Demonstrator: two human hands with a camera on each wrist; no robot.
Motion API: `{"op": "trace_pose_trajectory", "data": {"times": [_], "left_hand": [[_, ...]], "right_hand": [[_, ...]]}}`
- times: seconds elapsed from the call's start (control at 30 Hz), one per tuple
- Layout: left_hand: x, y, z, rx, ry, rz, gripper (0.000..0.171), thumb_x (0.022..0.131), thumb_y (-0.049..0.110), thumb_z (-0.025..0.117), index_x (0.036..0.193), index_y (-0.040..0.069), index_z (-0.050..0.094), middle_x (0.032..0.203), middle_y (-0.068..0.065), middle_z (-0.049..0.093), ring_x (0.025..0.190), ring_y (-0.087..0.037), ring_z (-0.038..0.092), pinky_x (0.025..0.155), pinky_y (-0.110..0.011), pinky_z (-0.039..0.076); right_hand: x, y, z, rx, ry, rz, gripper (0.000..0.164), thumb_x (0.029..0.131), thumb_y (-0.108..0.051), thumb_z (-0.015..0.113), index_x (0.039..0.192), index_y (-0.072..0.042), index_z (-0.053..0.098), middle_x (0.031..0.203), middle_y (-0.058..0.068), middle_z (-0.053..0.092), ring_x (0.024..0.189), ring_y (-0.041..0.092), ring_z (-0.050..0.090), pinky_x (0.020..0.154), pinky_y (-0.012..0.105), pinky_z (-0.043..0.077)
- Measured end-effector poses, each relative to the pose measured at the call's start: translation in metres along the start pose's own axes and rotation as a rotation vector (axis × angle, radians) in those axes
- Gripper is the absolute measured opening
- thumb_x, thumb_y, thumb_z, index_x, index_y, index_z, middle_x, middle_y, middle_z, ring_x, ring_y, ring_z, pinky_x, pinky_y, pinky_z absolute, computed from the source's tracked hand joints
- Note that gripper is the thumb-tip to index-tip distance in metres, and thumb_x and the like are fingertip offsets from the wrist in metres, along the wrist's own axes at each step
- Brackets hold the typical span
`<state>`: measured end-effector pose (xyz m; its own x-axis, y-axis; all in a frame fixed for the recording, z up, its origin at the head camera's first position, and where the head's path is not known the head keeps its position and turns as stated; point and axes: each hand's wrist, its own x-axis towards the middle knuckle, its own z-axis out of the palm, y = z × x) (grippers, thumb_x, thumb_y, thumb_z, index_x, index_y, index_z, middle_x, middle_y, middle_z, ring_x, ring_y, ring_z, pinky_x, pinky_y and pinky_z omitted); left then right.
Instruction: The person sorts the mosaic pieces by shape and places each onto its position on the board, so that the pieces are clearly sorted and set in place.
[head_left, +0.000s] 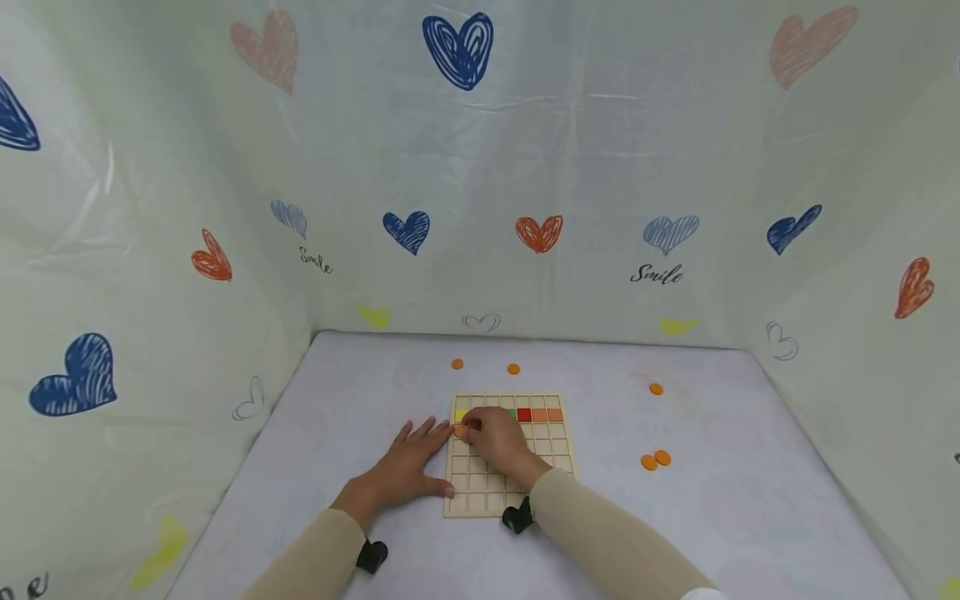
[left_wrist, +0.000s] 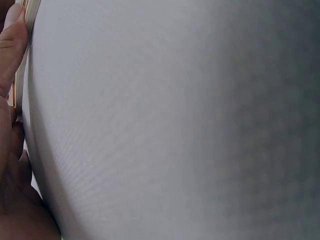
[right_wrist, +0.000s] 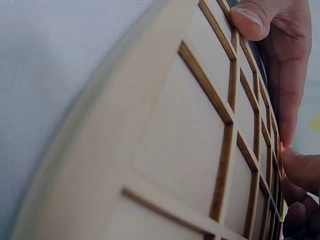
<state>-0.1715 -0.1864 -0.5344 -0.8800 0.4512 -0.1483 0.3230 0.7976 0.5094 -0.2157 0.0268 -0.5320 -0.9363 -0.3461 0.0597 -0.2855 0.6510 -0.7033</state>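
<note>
A pale wooden grid board [head_left: 477, 502] lies on the table. My left hand [head_left: 401, 471] rests beside it with fingers spread, its thumb and a fingertip at the board's left edge. Reaching over the board, my right hand [head_left: 497, 437] pinches an orange disc [head_left: 460, 431] at the left column, just below a yellow square [head_left: 460, 413]. The fingertips of the right hand [right_wrist: 300, 170] also show at the far side of the grid in the right wrist view. That row continues with green, a red square [head_left: 524, 415] and two orange squares [head_left: 547, 415]; the right hand hides its middle.
Two orange discs [head_left: 513, 369] lie behind the board. Off to the right are another orange disc [head_left: 656, 389] and a pair of touching discs [head_left: 649, 462]. A white curtain [head_left: 577, 167] printed with hearts surrounds the table.
</note>
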Motion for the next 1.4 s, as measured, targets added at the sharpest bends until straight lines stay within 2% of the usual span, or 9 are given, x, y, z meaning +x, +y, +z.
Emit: {"op": "trace_pose_trajectory", "data": {"times": [0.13, 0.27, 0.43, 0.57, 0.93, 1.2, 1.4], "left_hand": [[0.002, 0.001, 0.0, 0.003, 0.002, -0.001, 0.11, 0.081, 0.062, 0.083, 0.166, 0.012, 0.035, 0.173, -0.005, 0.034, 0.164, -0.032, 0.018, 0.134, -0.059, 0.005], [0.003, 0.002, 0.002, 0.001, -0.001, -0.021, 0.11, 0.079, 0.061, 0.085, 0.165, 0.013, 0.036, 0.172, -0.006, 0.035, 0.164, -0.032, 0.019, 0.134, -0.059, 0.006], [0.004, 0.003, 0.004, 0.029, -0.012, -0.057, 0.113, 0.078, 0.064, 0.085, 0.167, 0.017, 0.034, 0.172, -0.005, 0.035, 0.164, -0.029, 0.019, 0.134, -0.057, 0.006], [0.004, 0.003, 0.004, 0.015, -0.014, -0.066, 0.115, 0.076, 0.064, 0.086, 0.167, 0.015, 0.033, 0.172, -0.006, 0.036, 0.164, -0.03, 0.019, 0.134, -0.057, 0.006], [0.004, 0.001, 0.006, 0.023, -0.005, -0.082, 0.114, 0.076, 0.065, 0.086, 0.167, 0.02, 0.034, 0.173, 0.0, 0.033, 0.165, -0.028, 0.017, 0.135, -0.055, 0.004], [0.004, 0.003, 0.006, 0.033, -0.009, -0.099, 0.115, 0.075, 0.065, 0.086, 0.167, 0.021, 0.033, 0.174, 0.003, 0.031, 0.165, -0.025, 0.015, 0.135, -0.053, 0.003], [0.002, 0.006, 0.004, 0.026, -0.014, -0.1, 0.114, 0.076, 0.064, 0.086, 0.167, 0.02, 0.033, 0.174, 0.001, 0.031, 0.165, -0.027, 0.015, 0.135, -0.054, 0.003]], "right_hand": [[0.002, 0.005, -0.002, 0.023, 0.02, 0.022, 0.023, 0.099, -0.02, 0.074, 0.119, -0.009, 0.077, 0.108, 0.003, 0.077, 0.093, 0.013, 0.067, 0.085, 0.037, 0.06], [-0.001, 0.009, -0.009, 0.062, 0.046, 0.033, 0.023, 0.099, -0.02, 0.074, 0.119, -0.01, 0.078, 0.103, -0.001, 0.075, 0.088, 0.011, 0.064, 0.079, 0.031, 0.058], [0.0, 0.012, -0.027, 0.08, 0.094, 0.012, 0.023, 0.1, -0.018, 0.073, 0.119, -0.006, 0.078, 0.097, 0.0, 0.073, 0.081, 0.01, 0.061, 0.071, 0.028, 0.055], [0.003, 0.018, -0.042, 0.065, 0.119, 0.015, 0.025, 0.101, -0.019, 0.072, 0.121, -0.006, 0.077, 0.098, 0.001, 0.073, 0.075, 0.011, 0.06, 0.067, 0.029, 0.053], [0.004, 0.047, -0.082, 0.054, 0.188, 0.028, 0.028, 0.1, -0.02, 0.074, 0.123, -0.004, 0.076, 0.1, 0.003, 0.072, 0.082, 0.016, 0.059, 0.07, 0.032, 0.052], [-0.012, 0.067, -0.117, 0.018, 0.242, 0.088, 0.029, 0.099, -0.02, 0.075, 0.123, -0.005, 0.076, 0.102, 0.005, 0.072, 0.088, 0.02, 0.06, 0.073, 0.032, 0.051], [-0.036, 0.089, -0.147, -0.029, 0.248, 0.117, 0.031, 0.099, -0.018, 0.075, 0.127, -0.005, 0.075, 0.104, 0.007, 0.07, 0.094, 0.023, 0.058, 0.075, 0.032, 0.049]]}}
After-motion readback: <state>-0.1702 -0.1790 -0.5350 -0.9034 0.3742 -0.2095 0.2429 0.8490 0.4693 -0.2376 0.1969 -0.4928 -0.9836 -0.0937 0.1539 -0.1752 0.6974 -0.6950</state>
